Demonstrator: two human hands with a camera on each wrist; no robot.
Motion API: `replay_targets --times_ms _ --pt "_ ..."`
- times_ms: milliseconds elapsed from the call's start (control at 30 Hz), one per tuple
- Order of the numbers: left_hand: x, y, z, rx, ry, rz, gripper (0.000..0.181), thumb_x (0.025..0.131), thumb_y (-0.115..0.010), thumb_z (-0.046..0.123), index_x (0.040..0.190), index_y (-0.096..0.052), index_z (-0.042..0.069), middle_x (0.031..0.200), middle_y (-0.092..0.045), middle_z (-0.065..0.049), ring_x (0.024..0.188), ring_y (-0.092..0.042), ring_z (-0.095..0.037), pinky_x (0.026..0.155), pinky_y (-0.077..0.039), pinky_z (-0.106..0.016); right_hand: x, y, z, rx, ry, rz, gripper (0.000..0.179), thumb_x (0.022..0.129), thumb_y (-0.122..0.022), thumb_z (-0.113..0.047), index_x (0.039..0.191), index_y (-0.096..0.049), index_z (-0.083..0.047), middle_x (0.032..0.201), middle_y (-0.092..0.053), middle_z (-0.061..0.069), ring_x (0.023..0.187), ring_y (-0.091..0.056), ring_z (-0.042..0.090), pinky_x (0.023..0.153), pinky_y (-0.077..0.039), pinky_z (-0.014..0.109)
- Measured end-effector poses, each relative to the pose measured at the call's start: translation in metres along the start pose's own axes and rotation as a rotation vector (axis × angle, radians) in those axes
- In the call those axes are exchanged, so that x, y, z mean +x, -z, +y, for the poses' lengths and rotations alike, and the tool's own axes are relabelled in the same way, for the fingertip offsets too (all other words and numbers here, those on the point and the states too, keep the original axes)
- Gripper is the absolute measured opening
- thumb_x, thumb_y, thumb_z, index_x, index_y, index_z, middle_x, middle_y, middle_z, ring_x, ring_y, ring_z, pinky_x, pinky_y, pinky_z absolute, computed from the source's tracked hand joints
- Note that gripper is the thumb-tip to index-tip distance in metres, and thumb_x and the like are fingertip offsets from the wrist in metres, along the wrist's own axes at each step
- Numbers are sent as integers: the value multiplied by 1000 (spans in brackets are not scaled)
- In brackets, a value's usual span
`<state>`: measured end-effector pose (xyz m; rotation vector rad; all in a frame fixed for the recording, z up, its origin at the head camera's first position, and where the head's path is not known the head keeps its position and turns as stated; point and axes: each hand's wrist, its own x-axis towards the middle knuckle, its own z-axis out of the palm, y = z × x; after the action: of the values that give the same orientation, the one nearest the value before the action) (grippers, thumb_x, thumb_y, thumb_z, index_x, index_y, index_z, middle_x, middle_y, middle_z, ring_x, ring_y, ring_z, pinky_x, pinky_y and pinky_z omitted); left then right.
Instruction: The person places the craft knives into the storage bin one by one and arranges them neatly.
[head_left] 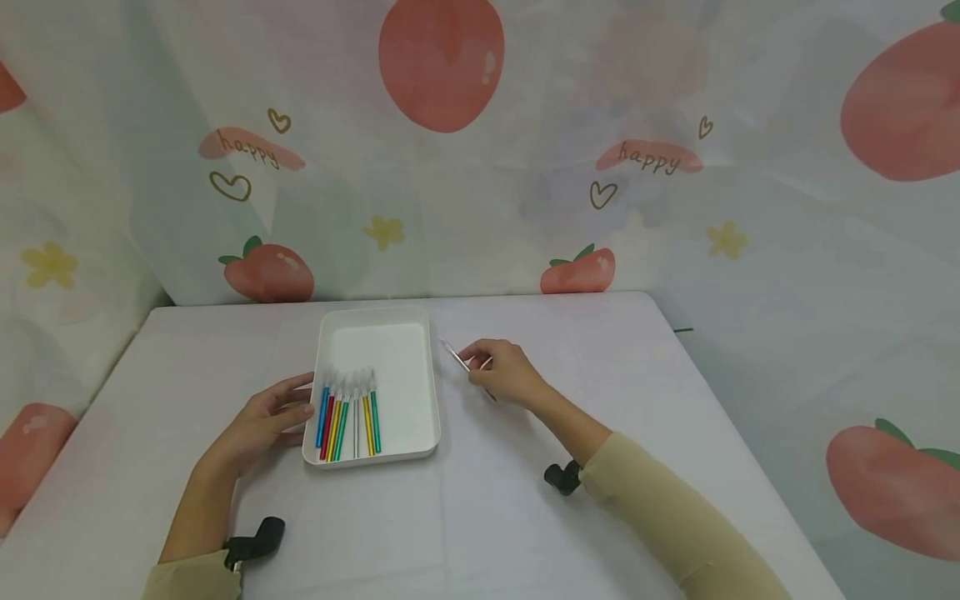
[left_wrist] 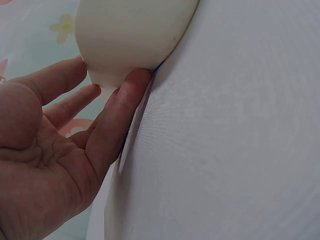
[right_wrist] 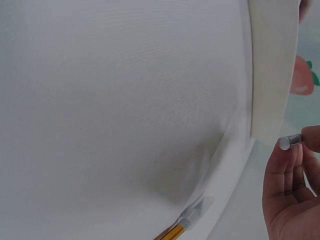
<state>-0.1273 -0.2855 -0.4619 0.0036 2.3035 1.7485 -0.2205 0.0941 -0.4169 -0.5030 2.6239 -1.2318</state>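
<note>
A white tray (head_left: pixel 405 350) stands on the table, with several capped craft knives (head_left: pixel 356 421) side by side in its near-left part; their handles are blue, red, yellow, green and silver. My left hand (head_left: pixel 262 421) touches the tray's left wall, and the left wrist view shows its fingertips (left_wrist: pixel 135 85) against the outside of the tray. Just right of the tray, my right hand (head_left: pixel 506 371) pinches a silver craft knife (head_left: pixel 453 356) with a clear cap. In the right wrist view the silver handle end (right_wrist: pixel 290 142) sticks out between thumb and fingers.
Another craft knife (right_wrist: pixel 175 231), yellow-handled and clear-capped, shows at the bottom of the right wrist view. White cloth covers the table (head_left: pixel 375 533). Behind it hangs a fruit-patterned backdrop (head_left: pixel 480 208). Each wrist bears a black camera (head_left: pixel 258 540).
</note>
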Motion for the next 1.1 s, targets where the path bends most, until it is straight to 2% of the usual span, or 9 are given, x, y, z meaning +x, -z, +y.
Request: replay_targets --times_ms 533,933,1100 --pt "1 0 -2 8 -2 2 69 98 -65 29 156 -32 14 152 -39 -26 130 -51 -46 86 -59 -41 6 -19 -25 6 57 -32 32 82 -62 -3 112 -72 -9 86 -64 2 72 -59 13 58 -49 24" --pt "-1 2 2 2 -8 -14 71 98 -64 29 157 -29 13 153 -37 -27 130 -51 -45 88 -59 -42 12 -33 -44 15 36 -71 32 81 -65 -4 112 -71 -9 87 -66 1 72 -61 13 56 -49 23" --pt "-1 2 2 1 -7 -12 70 99 -64 28 157 -29 13 153 -37 -27 130 -52 -45 87 -59 -42 14 -42 -47 -19 38 -84 31 82 -67 -6 113 -71 -10 87 -66 -1 74 -61 12 57 -51 23"
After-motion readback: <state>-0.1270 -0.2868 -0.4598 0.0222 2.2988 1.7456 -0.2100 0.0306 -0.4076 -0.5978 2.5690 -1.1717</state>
